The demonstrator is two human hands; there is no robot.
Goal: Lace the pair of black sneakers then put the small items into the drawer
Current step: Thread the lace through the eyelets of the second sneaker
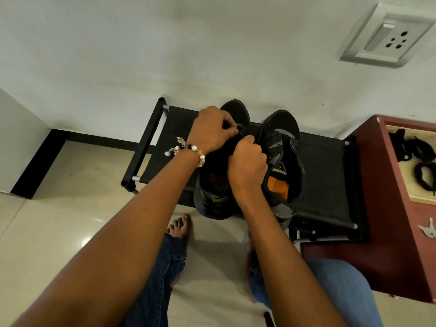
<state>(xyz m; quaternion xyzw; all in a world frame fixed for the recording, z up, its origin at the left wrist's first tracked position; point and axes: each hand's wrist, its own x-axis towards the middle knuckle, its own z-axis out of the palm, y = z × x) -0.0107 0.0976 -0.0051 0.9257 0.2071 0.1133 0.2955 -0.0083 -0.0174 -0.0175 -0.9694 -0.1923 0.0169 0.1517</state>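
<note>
Here, left hand (212, 129) and right hand (247, 159) both curl tight over the left sneaker (217, 185), apparently pinching its lace; best pull evenly, shoe steady on rack (325, 166).

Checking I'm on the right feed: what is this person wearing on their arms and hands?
Both forearms are bare, with no sleeves in view. The left hand has a beaded bracelet at the wrist, with white, clear and dark beads and small charms. The right hand shows no jewellery, watch or glove.

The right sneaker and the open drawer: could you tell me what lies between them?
In the head view, only bare black rack fabric separates right sneaker from drawer.
</note>
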